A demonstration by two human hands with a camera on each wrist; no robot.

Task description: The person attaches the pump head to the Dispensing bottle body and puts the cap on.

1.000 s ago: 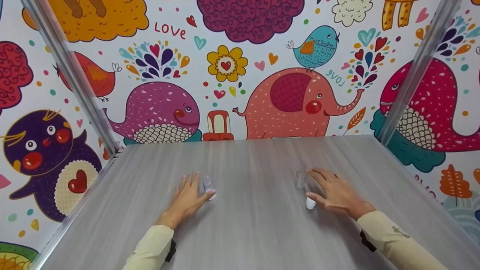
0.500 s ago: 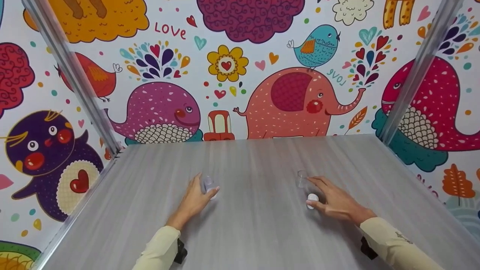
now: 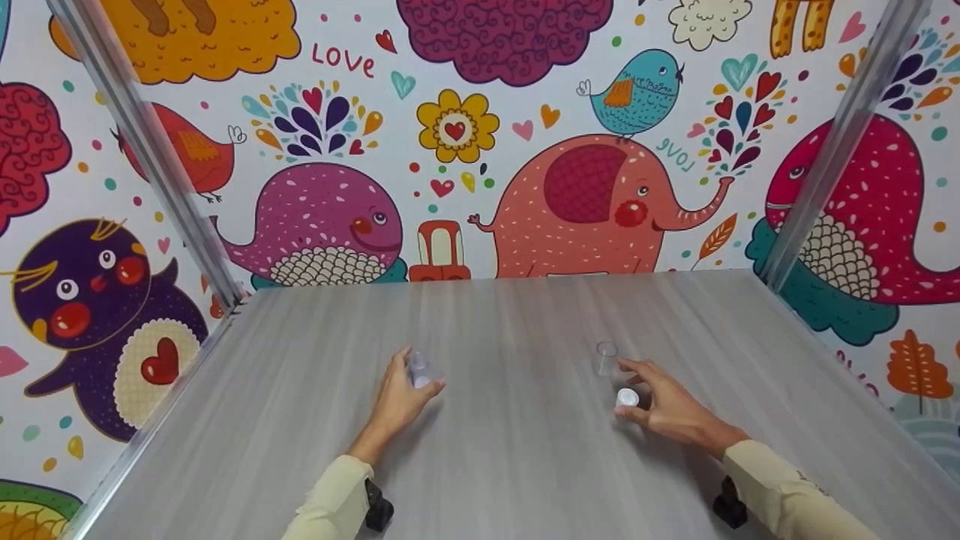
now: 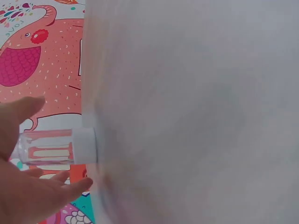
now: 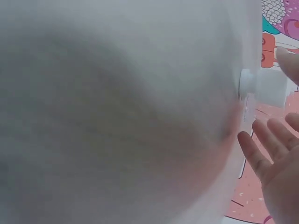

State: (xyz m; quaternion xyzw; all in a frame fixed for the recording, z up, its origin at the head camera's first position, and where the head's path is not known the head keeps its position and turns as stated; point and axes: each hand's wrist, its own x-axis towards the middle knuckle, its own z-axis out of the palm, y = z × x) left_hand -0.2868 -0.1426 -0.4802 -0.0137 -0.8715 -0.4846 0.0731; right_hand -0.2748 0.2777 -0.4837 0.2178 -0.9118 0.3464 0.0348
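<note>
Clear bottle (image 4: pixel 51 147): stands on its white cap (image 4: pixel 84 145) on the tabletop (image 3: pixel 510 405), between the thumb and fingers of my left hand (image 3: pixel 400 396).
Left hand: spread loosely around the bottle; at my wrist I see my thumb on one side and my fingers on the other, with gaps between.
White container (image 3: pixel 627 397): stands on the tabletop near my right thumb, its narrower end down.
Right hand (image 3: pixel 675 405): spread, fingers apart and pinching nothing; I cannot tell whether my thumb touches the container.
Clear cup (image 3: pixel 607 361): just beyond the white container, near my right fingertips, rim up.
Sleeves (image 3: pixel 334 484): pale, with a dark device (image 3: pixel 379 508) at each wrist.
Tabletop: grey, streaked like wood, reaching back to the wall (image 3: pixel 457 184).
Wall: printed with a coral elephant, a purple whale and a yellow flower.
Metal posts (image 3: pixel 150 150): one at each far corner.
</note>
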